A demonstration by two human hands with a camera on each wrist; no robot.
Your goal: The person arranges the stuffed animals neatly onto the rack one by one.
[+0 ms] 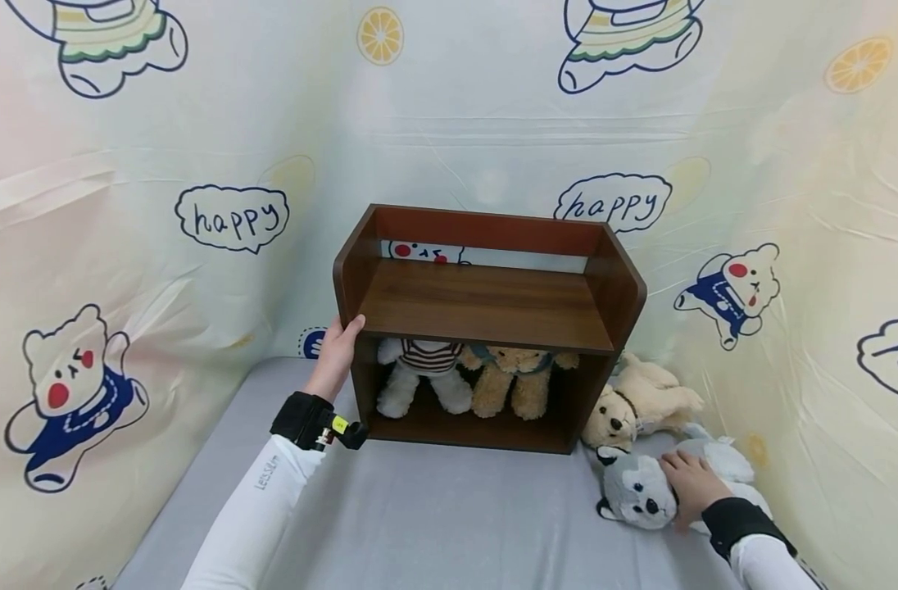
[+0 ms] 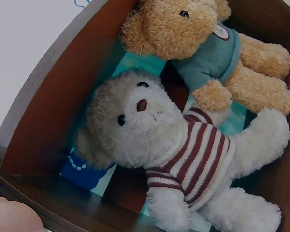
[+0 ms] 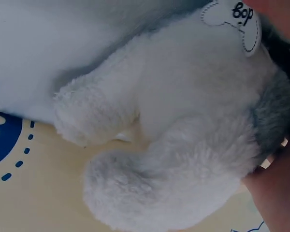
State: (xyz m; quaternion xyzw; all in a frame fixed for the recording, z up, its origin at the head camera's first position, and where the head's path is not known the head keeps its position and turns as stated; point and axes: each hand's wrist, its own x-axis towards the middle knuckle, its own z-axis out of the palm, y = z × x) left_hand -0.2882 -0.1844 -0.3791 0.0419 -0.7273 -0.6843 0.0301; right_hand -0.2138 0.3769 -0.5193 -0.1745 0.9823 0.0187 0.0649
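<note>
A brown wooden shelf (image 1: pixel 486 307) stands on the grey surface, and my left hand (image 1: pixel 336 354) grips its left side panel. In its lower compartment sit a white teddy bear (image 2: pixel 135 116) in a striped sweater and a tan teddy bear (image 2: pixel 203 58) in a teal top. In the head view the upper board hides most of their heads. My right hand (image 1: pixel 691 485) holds a grey and white plush husky (image 1: pixel 644 492) around the neck and upper body. The husky lies on its side, its white legs and a "dog" tag (image 3: pixel 237 19) showing in the right wrist view.
Behind the husky, a cream plush dog (image 1: pixel 651 397) lies against the shelf's right side. Printed fabric walls (image 1: pixel 449 106) rise at the back and both sides. A grey cloth (image 1: pixel 449 516) covers the surface in front of the shelf.
</note>
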